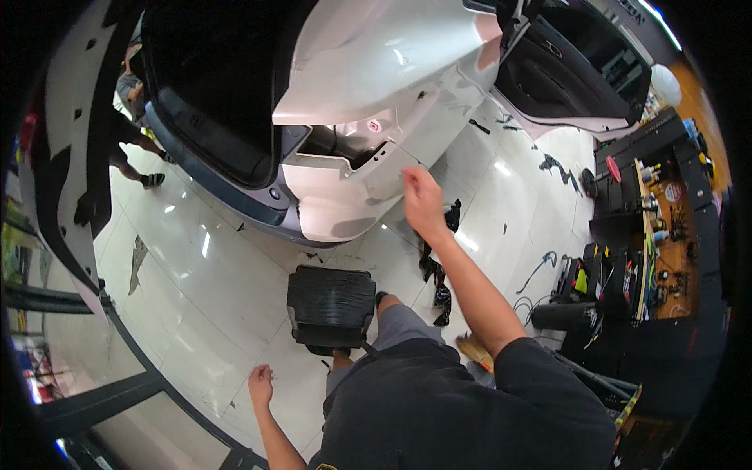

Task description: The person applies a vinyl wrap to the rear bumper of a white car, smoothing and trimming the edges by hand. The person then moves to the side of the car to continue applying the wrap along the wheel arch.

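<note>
My right hand [424, 205] is raised beside the rear corner of a white car [368, 70], close to its side panel. Its fingers are curled in and the fingertips press together; anything between them is too small to make out. The car's tail-light recess [333, 143] lies bare just left of that hand, with the dark, opened cargo area [219, 86] beyond. Low at the left, my left hand [261, 385] hangs away from the car, its fingers loosely bent and partly apart, with nothing visible in it. A black stool [330, 301] stands in front of my legs.
Crumpled black film strips [441, 296] lie on the tiled floor [211, 290] beneath my right arm. An open car door [572, 70] juts out at far right, above a cluttered tool bench [666, 227]. The raised tailgate [70, 157] is at left; another person's leg [129, 160] shows behind it.
</note>
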Motion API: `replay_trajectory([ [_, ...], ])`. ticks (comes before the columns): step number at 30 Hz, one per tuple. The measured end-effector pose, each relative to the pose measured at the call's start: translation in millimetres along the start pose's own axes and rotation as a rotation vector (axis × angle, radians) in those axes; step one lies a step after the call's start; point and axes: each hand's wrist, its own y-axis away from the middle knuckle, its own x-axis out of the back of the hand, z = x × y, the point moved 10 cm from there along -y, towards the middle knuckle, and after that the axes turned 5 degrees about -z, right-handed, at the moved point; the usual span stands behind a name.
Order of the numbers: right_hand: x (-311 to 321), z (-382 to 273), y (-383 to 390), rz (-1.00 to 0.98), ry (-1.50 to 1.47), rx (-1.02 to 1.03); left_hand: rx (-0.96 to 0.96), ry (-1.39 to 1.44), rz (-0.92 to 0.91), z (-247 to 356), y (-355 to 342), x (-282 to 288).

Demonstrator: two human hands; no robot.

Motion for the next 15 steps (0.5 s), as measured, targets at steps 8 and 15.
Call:
replay_trajectory([
  [8,10.6,105.1,107.5,-0.185,-0.064,-0.439,-0.624,-0.339,-0.040,433.5,-14.2,-46.7],
  [15,-55.0,41.1,59.6,-0.503,-0.285,-0.147,-0.976,-0.871,0.126,629.8,-47.4,-146.2],
])
